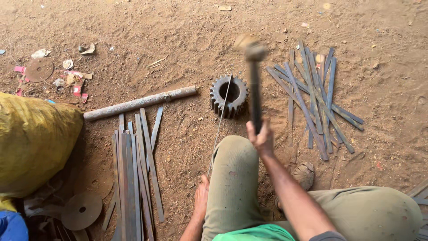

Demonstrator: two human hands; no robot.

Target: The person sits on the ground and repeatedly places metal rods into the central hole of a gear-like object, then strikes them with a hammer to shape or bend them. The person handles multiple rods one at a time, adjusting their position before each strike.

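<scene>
Head view: hammer (254,85) within right fingers (261,137).

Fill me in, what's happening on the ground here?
A person sits on bare dirt. The right hand has a grip on a hammer raised above a toothed steel gear. The left hand holds one end of a thin metal strip, whose far end rests across the gear. Flat strips lie stacked at left and scattered at right. A metal pipe lies left of the gear, beside a yellow sack.
</scene>
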